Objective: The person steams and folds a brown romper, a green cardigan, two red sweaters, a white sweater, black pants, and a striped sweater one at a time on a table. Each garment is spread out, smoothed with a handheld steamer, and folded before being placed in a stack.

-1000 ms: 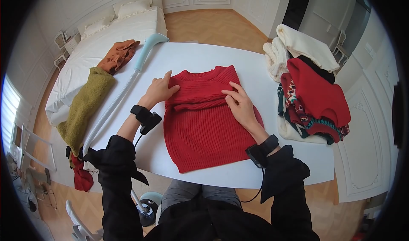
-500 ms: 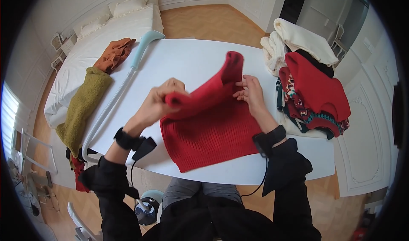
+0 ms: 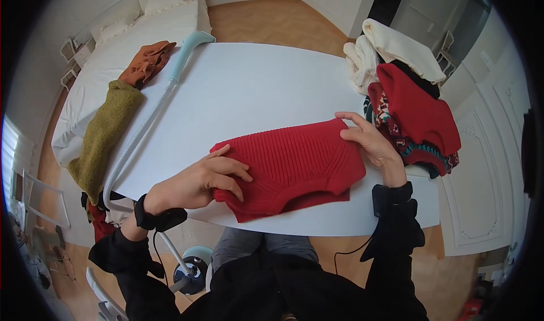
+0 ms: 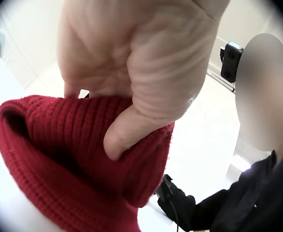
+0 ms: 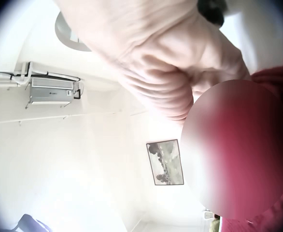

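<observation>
A red ribbed knit sweater (image 3: pixel 292 156), folded to a wide block, lies near the front of the white table with its neckline facing my body. My left hand (image 3: pixel 198 182) holds its left end, and in the left wrist view the thumb presses on the ribbed knit (image 4: pixel 78 125) while the other fingers go behind it. At the far right corner my right hand (image 3: pixel 374 148) pinches the sweater between thumb and forefinger. Much of the right wrist view is blurred over the red cloth.
Folded sweaters in red (image 3: pixel 419 111), cream (image 3: pixel 402 49) and patterned knit are stacked at the right. A pale blue steamer head (image 3: pixel 184 57) with its hose (image 3: pixel 139 131) lies at the left, beside an olive garment (image 3: pixel 107 136) and a rust-brown one (image 3: pixel 146 63).
Both hands have lifted the sweater's far part, turned it over and brought it toward my body. The neckline, at the far side before, now faces me.
</observation>
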Motion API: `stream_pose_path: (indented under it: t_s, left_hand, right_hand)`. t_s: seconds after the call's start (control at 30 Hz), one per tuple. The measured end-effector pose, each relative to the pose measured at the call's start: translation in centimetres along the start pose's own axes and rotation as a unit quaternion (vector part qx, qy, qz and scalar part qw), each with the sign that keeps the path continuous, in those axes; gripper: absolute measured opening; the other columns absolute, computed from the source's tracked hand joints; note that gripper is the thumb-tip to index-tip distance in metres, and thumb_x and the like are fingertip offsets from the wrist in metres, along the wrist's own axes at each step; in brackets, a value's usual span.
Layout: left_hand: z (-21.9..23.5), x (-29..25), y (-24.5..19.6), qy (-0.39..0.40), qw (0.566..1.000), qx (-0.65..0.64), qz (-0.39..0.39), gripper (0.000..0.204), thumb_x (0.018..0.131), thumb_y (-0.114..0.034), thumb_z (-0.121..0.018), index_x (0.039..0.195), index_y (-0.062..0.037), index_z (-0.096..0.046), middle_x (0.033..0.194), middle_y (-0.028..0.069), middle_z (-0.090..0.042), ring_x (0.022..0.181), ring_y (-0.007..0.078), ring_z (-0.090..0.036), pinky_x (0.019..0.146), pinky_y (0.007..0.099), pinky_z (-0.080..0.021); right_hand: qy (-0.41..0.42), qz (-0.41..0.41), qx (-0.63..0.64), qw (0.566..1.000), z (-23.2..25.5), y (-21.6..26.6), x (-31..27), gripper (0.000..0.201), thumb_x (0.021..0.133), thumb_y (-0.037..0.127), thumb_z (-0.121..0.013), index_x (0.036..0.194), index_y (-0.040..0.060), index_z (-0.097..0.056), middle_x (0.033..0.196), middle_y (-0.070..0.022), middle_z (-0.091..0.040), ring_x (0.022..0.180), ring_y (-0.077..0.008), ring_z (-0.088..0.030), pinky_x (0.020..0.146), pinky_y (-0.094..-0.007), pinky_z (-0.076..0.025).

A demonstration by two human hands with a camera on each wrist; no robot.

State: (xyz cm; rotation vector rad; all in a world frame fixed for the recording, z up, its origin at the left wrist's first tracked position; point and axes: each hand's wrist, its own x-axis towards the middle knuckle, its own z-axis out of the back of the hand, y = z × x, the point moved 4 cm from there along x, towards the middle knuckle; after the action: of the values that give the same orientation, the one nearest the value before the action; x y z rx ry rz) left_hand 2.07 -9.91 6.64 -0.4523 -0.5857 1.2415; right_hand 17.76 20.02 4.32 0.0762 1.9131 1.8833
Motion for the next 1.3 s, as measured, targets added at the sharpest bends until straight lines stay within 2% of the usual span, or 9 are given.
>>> stream_pose_path:
  t_s: [0.1, 0.27, 0.33, 0.4, 0.5, 0.87, 1.03, 1.17, 1.3]
  left_hand:
    - [-1.1, -0.9, -0.2, 0.09, 0.995, 0.015, 0.043, 0.049, 0.062, 0.016, -0.055, 0.097, -0.0142, -0.071, 0.124, 0.0074, -0.056, 0.129, 0.0257, -0.044, 0.115, 0.0579, -0.015]
    - [0.8, -1.3, -0.2, -0.027, 0.993, -0.09, 0.074, 0.05, 0.067, 0.013, -0.055, 0.112, -0.0078, -0.066, 0.129, 0.0119, -0.054, 0.127, 0.0298, -0.045, 0.113, 0.0476, -0.026]
    - [2.0, -2.3, 1.3, -0.195, 0.952, 0.017, 0.234, 0.039, 0.083, 0.003, -0.055, 0.121, -0.0051, -0.058, 0.129, 0.015, -0.053, 0.124, 0.0327, -0.047, 0.106, 0.0422, -0.036]
    - [1.0, -3.9, 3.3, -0.185, 0.931, 0.154, 0.275, 0.034, 0.094, -0.019, -0.053, 0.125, -0.0024, -0.053, 0.127, 0.0215, -0.052, 0.122, 0.0373, -0.047, 0.102, 0.0423, -0.039]
    - [-0.9, -3.9, 4.8, -0.105, 0.928, 0.215, 0.285, 0.053, 0.093, -0.043, -0.052, 0.112, 0.0065, -0.055, 0.113, 0.0271, -0.055, 0.113, 0.0407, -0.049, 0.098, 0.0442, -0.04]
    - [-1.6, -2.6, 4.6, -0.186, 0.927, 0.027, 0.325, 0.07, 0.079, -0.039, -0.071, 0.129, 0.0018, -0.044, 0.116, 0.0267, -0.051, 0.113, 0.0413, -0.047, 0.097, 0.0459, -0.04]
    - [-0.8, -1.7, 4.8, -0.069, 0.914, 0.04, 0.397, 0.062, 0.071, -0.037, -0.077, 0.113, 0.0031, -0.054, 0.11, 0.0252, -0.054, 0.11, 0.0389, -0.049, 0.094, 0.0432, -0.042]
    - [-0.4, -1.7, 4.0, -0.127, 0.935, 0.076, 0.323, 0.053, 0.07, -0.032, -0.078, 0.104, 0.0036, -0.056, 0.103, 0.0216, -0.059, 0.102, 0.0329, -0.056, 0.088, 0.0388, -0.046]
    - [0.4, -3.0, 4.4, -0.158, 0.912, -0.148, 0.349, 0.05, 0.072, -0.028, -0.078, 0.106, 0.0013, -0.055, 0.096, 0.0162, -0.063, 0.089, 0.024, -0.061, 0.079, 0.0337, -0.049]
  right_hand:
    - [0.002, 0.012, -0.153, 0.988, 0.1, -1.6, -0.8, 0.058, 0.086, 0.018, -0.064, 0.136, 0.0034, -0.037, 0.091, -0.0099, -0.063, 0.085, -0.015, -0.06, 0.075, -0.0281, -0.047]
    - [-0.135, -0.053, -0.417, 0.897, -0.5, 0.1, -3.1, 0.056, 0.086, 0.035, -0.063, 0.124, -0.0024, -0.046, 0.082, -0.0163, -0.062, 0.076, -0.0198, -0.061, 0.07, -0.0309, -0.046]
    - [-0.141, -0.041, -0.464, 0.873, -0.5, -0.1, -3.9, 0.058, 0.085, 0.045, -0.062, 0.113, -0.0044, -0.052, 0.082, -0.0206, -0.06, 0.079, -0.0253, -0.062, 0.071, -0.0342, -0.046]
    - [-0.138, -0.017, -0.534, 0.834, -0.4, -0.7, -4.4, 0.058, 0.083, 0.048, -0.064, 0.104, -0.0047, -0.055, 0.082, -0.0188, -0.06, 0.081, -0.0297, -0.061, 0.072, -0.0372, -0.045]
    - [-0.095, -0.029, -0.534, 0.839, -1.0, -1.3, -4.9, 0.057, 0.082, 0.049, -0.065, 0.097, -0.0048, -0.056, 0.088, -0.0195, -0.058, 0.086, -0.0321, -0.058, 0.075, -0.0392, -0.044]
    - [-0.097, 0.086, -0.44, 0.889, -2.8, -3.1, -4.9, 0.054, 0.08, 0.026, -0.068, 0.115, -0.0083, -0.046, 0.107, -0.027, -0.053, 0.105, -0.0399, -0.051, 0.093, -0.0415, -0.04]
    - [-0.102, 0.122, -0.373, 0.914, -3.5, -3.0, -4.9, 0.054, 0.079, 0.015, -0.066, 0.123, -0.0074, -0.042, 0.119, -0.0266, -0.05, 0.115, -0.0371, -0.048, 0.099, -0.0383, -0.036]
    - [-0.097, 0.165, -0.363, 0.912, -3.1, -4.3, -3.6, 0.054, 0.077, 0.01, -0.065, 0.122, -0.0067, -0.042, 0.118, -0.0237, -0.05, 0.112, -0.0339, -0.05, 0.098, -0.036, -0.037]
    - [-0.109, 0.233, -0.296, 0.92, -4.0, -2.8, -2.7, 0.051, 0.075, 0.006, -0.066, 0.12, -0.0048, -0.046, 0.111, -0.0182, -0.051, 0.105, -0.0294, -0.051, 0.095, -0.0334, -0.039]
